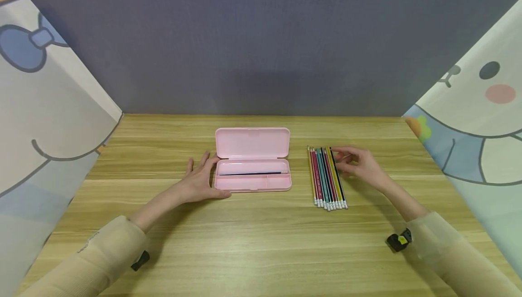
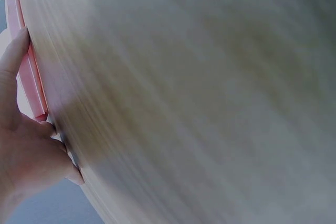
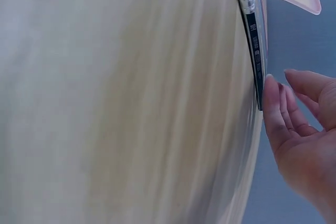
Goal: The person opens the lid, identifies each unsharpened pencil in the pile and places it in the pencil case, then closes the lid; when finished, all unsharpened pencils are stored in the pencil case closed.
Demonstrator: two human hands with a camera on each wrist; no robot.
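Both hands lie on the wooden surface, well apart, each beside its own thing. Largest of the things is the pink pencil case, open near the middle with its lid standing up behind the tray; one dark pencil lies lengthwise in the long compartment. At the case's left end rests the left hand, fingers straight and spread, thumb along the front corner, gripping nothing. To the right of the case, apart from it, lies a row of coloured pencils side by side, eraser ends toward the person. At the far right edge of that row, the right hand has its loosely bent fingertips touching the outermost black pencil, not closed round it
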